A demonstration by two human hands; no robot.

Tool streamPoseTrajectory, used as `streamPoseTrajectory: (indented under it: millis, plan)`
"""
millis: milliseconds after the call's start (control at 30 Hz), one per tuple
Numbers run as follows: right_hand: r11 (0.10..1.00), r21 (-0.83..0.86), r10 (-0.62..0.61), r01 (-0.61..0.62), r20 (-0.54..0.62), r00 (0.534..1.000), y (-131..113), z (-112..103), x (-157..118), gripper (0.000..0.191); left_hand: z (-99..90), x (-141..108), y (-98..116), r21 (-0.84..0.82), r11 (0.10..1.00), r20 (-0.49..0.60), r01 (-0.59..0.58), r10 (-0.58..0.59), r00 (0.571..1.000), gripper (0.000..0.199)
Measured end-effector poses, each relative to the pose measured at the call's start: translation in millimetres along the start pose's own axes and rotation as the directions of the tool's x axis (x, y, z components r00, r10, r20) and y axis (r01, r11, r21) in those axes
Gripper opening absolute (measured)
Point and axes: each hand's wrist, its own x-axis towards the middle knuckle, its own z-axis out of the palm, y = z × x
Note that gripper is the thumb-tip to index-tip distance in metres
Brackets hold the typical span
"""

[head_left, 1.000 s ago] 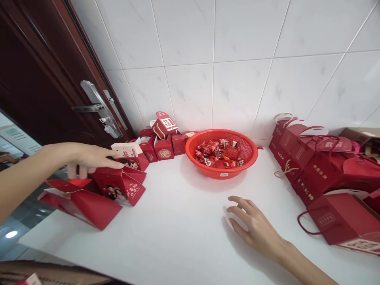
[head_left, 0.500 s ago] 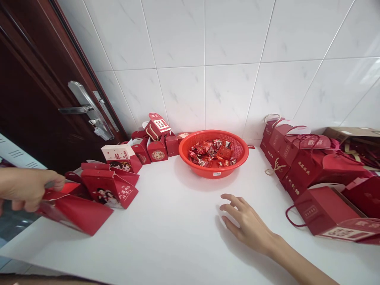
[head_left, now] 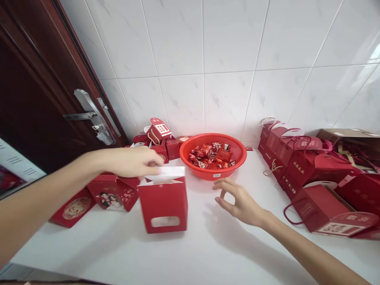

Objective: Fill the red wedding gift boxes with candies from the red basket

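Observation:
My left hand (head_left: 142, 161) grips the top edge of a red paper box (head_left: 164, 204), which stands upright with its white-lined top open and an oval window low on its front. My right hand (head_left: 237, 200) hovers over the white table, thumb and fingers curved apart, with nothing in it. Behind it sits a red plastic basket (head_left: 213, 176) holding several red-wrapped candies (head_left: 221, 155). Other red boxes, one with a picture of a couple (head_left: 111, 198), are partly hidden behind my left arm.
Several red gift boxes with cord handles (head_left: 314, 166) line the right side of the white table (head_left: 208, 257). A cardboard box (head_left: 346, 134) is at the far right. Small red boxes (head_left: 172, 148) lie against the tiled wall, near a dark door (head_left: 32, 79).
My left hand has moved from the far left towards the middle, bringing a red box with it. My right hand has shifted slightly up, its thumb and fingers curled closer.

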Motion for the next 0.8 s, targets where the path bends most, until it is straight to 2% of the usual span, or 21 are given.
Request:
streamPoseTrajectory:
  millis: [33,67,133,233,333,467,567,633,700,800]
  plan:
    - [1.0,0.011,-0.022,0.022,-0.039,0.999,-3,-6,8,0.018,-2.1,13,15,-0.027,0.998,0.129,-0.061,0.064,0.99,0.031]
    - [0.999,0.019,-0.039,0.041,-0.074,0.997,-5,-11,16,0.02,-2.4,25,27,-0.046,0.995,0.17,-0.091,0.098,0.981,0.03]
    - [0.997,0.034,-0.062,0.066,-0.119,0.991,-8,-20,30,0.023,1.4,45,42,-0.051,0.985,0.208,-0.163,0.17,0.963,0.027]
    - [0.996,0.061,-0.062,0.072,-0.152,0.986,-4,-29,47,0.022,9.9,70,51,-0.067,0.971,0.249,-0.23,0.24,0.938,0.024]
    - [0.995,0.095,0.0,0.024,-0.244,0.97,13,-37,62,0.023,10.2,86,53,-0.113,0.974,0.295,-0.199,0.224,0.929,0.023]
    - [0.973,0.223,0.131,-0.055,-0.345,0.929,41,-51,83,0.023,-6.4,98,51,-0.136,0.987,0.397,-0.081,0.129,0.909,0.036]
    - [0.928,0.339,0.29,-0.157,-0.389,0.874,60,-59,99,0.019,-20.0,114,45,-0.232,0.972,0.365,-0.037,0.122,0.923,0.045]
    - [0.895,0.402,0.367,-0.195,-0.413,0.834,70,-59,110,0.016,-22.4,132,40,-0.299,0.954,0.322,-0.009,0.11,0.94,0.046]
    - [0.876,0.435,0.402,-0.207,-0.424,0.812,80,-55,121,0.015,-17.0,155,35,-0.333,0.943,0.28,0.006,0.092,0.956,0.041]
    - [0.863,0.452,0.43,-0.226,-0.421,0.799,94,-45,134,0.013,3.6,187,31,-0.298,0.954,0.26,0.012,0.069,0.963,0.036]
